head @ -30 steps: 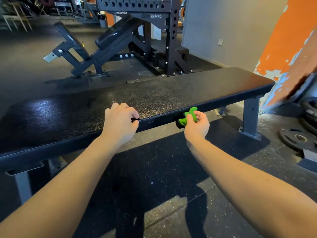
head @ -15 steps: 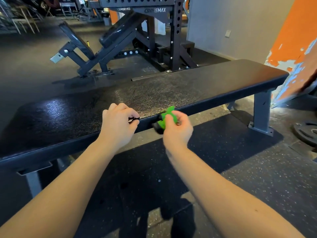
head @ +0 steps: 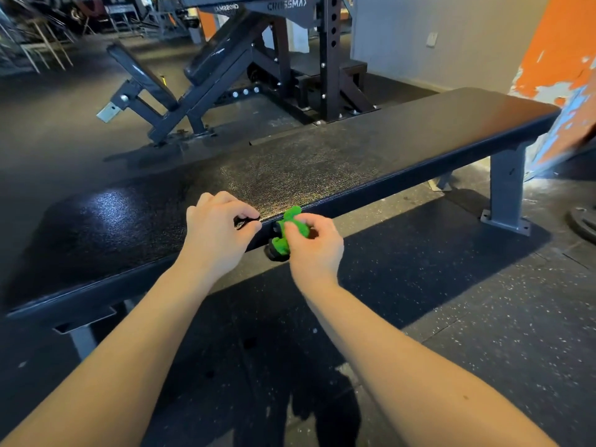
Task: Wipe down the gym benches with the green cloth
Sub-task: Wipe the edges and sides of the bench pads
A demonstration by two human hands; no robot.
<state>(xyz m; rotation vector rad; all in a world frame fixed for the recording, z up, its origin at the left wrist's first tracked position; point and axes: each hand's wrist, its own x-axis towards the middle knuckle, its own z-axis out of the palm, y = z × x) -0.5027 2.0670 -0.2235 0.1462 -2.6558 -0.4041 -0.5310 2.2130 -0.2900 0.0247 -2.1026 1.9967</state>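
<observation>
A flat black bench (head: 322, 162) with a textured pad runs across the view on grey steel legs. My right hand (head: 314, 246) grips the bunched green cloth (head: 285, 232) against the bench's near side edge, just below the pad's top. My left hand (head: 219, 233) sits on the near edge of the pad a short way to the left, fingers curled, thumb and forefinger pinching the pad's rim. A dark rounded part shows under the cloth; I cannot tell what it is.
An angled black bench (head: 180, 88) and a dark CROSSMAX rack (head: 325, 59) stand behind the flat bench. A weight plate (head: 582, 221) lies on the speckled rubber floor at the right. An orange peeling wall (head: 561, 59) rises at the far right.
My right hand with the green cloth has slid left along the bench's near edge, closing on my left hand. The left hand has kept its place on the rim.
</observation>
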